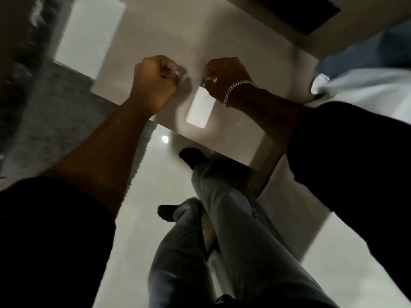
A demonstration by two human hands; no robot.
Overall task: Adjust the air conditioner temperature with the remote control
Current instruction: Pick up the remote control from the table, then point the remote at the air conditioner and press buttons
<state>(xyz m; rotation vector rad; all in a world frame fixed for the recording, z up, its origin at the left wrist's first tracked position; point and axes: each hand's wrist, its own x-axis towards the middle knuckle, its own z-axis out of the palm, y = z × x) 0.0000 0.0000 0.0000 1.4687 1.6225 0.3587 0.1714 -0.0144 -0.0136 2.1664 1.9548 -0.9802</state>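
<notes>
A white, slim remote control (199, 108) lies lengthwise against the beige table top (244, 63), close to the near edge. My right hand (224, 77), with a chain bracelet on the wrist, is curled over the remote's far end, fingers and thumb closed on it. My left hand (154, 84) hovers to the left of the remote as a closed fist, apart from it and holding nothing that I can see. The view is blurred by motion. No air conditioner is in view.
A white rectangular object (89, 36) sits at the table's far left and a dark panel (302, 12) at the far right. Light blue cloth (367, 70) lies to the right. Below are my jeans-clad legs (233, 218), glossy floor tiles (142, 218) and a grey rug (55, 118).
</notes>
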